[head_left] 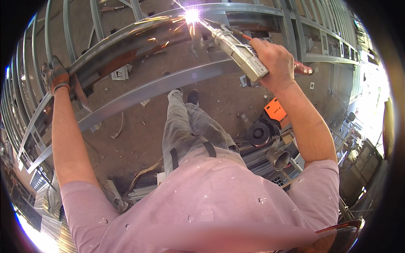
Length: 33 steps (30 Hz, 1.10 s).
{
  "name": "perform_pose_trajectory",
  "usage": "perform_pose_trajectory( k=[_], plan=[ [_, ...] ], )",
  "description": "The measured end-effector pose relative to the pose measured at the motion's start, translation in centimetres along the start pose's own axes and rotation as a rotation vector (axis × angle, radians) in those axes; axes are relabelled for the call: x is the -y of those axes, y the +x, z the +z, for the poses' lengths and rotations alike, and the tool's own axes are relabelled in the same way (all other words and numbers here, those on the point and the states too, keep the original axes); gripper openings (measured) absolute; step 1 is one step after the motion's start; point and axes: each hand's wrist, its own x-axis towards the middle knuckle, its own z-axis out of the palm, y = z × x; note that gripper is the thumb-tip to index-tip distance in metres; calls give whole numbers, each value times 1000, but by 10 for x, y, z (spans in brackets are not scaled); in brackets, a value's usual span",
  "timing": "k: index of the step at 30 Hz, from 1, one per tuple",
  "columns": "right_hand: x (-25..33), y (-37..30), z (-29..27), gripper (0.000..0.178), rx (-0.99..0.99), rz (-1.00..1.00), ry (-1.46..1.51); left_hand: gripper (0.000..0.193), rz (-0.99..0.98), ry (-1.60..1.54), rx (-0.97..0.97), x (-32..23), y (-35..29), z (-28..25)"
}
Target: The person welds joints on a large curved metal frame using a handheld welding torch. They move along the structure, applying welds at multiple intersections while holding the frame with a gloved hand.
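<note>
My right hand [276,63] is bare and closed around the grip of a silver welding gun [240,50]. Its nozzle points up and left to a bright white-violet weld spot [192,16], where orange sparks fly leftward along a long metal beam [126,38]. On the left, with the arm stretched out, my left hand [57,76] wears an orange and grey glove. It is closed on the metal frame [75,69] near the beam's left end; part of its grip is hidden.
Upright metal bars [69,33] line the far left. A nearer rail [156,86] crosses before my feet. Metal scraps [121,72] litter the floor. At right lie a black wire spool [259,134], an orange box [275,110] and a metal cylinder [278,158]. A red hose [303,68] shows behind my right hand.
</note>
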Motion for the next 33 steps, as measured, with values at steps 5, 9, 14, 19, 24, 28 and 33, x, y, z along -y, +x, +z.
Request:
perform_pose_trajectory(
  k=[5,9,14,19,24,28,33],
  plan=[
    [-4,-2,-1,35,-1,-16,20,88,-3,-18,10,-3,0,1],
    [-9,-5,-4,41,-7,-37,64,88,-18,11,-13,10,4,10],
    [-23,-19,-18,38,-39,-7,69,87,29,10,0,10,4,9],
    [-35,-23,-16,37,2,2,47,85,22,7,-12,10,3,8],
    [-42,-23,-13,31,-5,26,58,85,15,20,-3,10,3,8],
    [-49,-21,-12,32,11,33,33,84,27,21,-8,7,2,7],
    [-50,-21,-6,34,2,33,12,84,42,24,-12,9,2,7]
  ],
)
